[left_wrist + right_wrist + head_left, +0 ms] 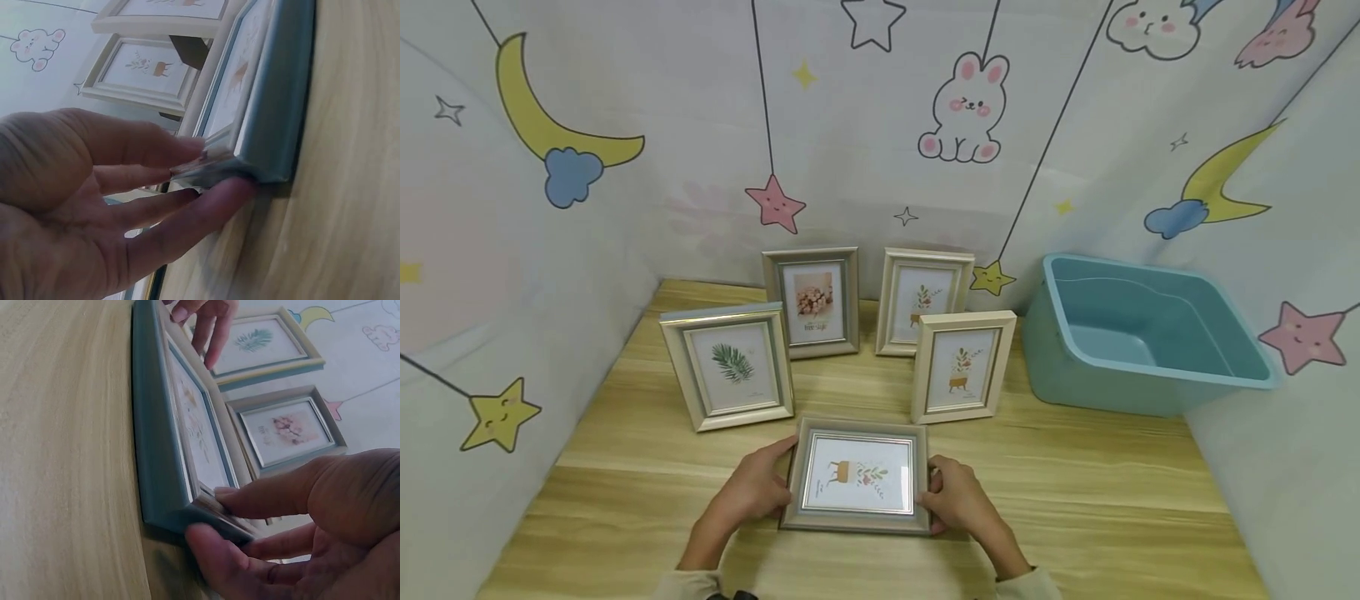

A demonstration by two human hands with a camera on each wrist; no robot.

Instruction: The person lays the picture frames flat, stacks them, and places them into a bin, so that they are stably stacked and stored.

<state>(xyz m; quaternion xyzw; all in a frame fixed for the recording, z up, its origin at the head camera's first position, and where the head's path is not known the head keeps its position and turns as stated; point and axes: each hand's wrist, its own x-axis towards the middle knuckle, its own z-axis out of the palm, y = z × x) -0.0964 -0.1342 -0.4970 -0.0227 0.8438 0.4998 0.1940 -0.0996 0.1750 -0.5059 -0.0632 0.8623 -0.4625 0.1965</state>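
A picture frame [868, 446] with a grey-beige border and a plant drawing under its glass lies face up and sideways on the table. At its left end, my left hand [752, 487] grips the border, thumb on top and fingertips at the lower edge. My right hand [958, 498] pinches the opposite end in the same way. Both wrist views show the frame's blue-grey side [278, 106] close over the wood, with the right thumb [269, 494] pressing the face near a corner.
Behind it stand a leaf-print frame [737, 367], a brown frame with a flower photo [812, 300], and two cream frames [964, 367] with plant drawings, one partly overlapping the other. A blue-green plastic tub [1105, 379] sits at the back right. A cartoon-printed cloth [865, 133] encloses the table [1075, 500].
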